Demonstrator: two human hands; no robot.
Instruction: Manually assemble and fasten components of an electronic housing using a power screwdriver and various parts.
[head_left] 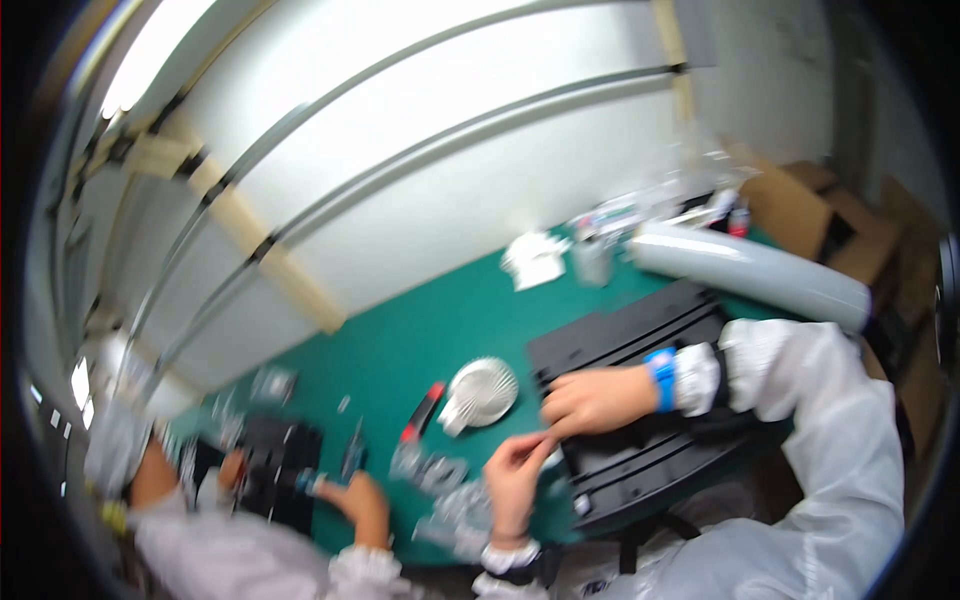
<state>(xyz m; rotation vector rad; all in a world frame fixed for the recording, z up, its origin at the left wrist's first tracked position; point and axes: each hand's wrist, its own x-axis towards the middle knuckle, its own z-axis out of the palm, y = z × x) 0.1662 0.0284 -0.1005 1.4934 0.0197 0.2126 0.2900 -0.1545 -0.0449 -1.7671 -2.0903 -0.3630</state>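
Note:
My left hand and my right hand, with a blue band at its wrist, meet at the left edge of a large black plastic panel. The fingertips of both are pinched together and nearly touch. Whatever they hold, if anything, is too small and blurred to make out. My right forearm crosses over the panel and hides part of it. Clear plastic bags lie just left of my left hand. Farther off on the green table is a round white fan, with a red-and-black tool beside it.
At the left, a co-worker's hand is near dark parts. A thin dark tool lies close by. Toward the back are a crumpled white cloth, a cup and a large film roll. Cardboard boxes stand at right.

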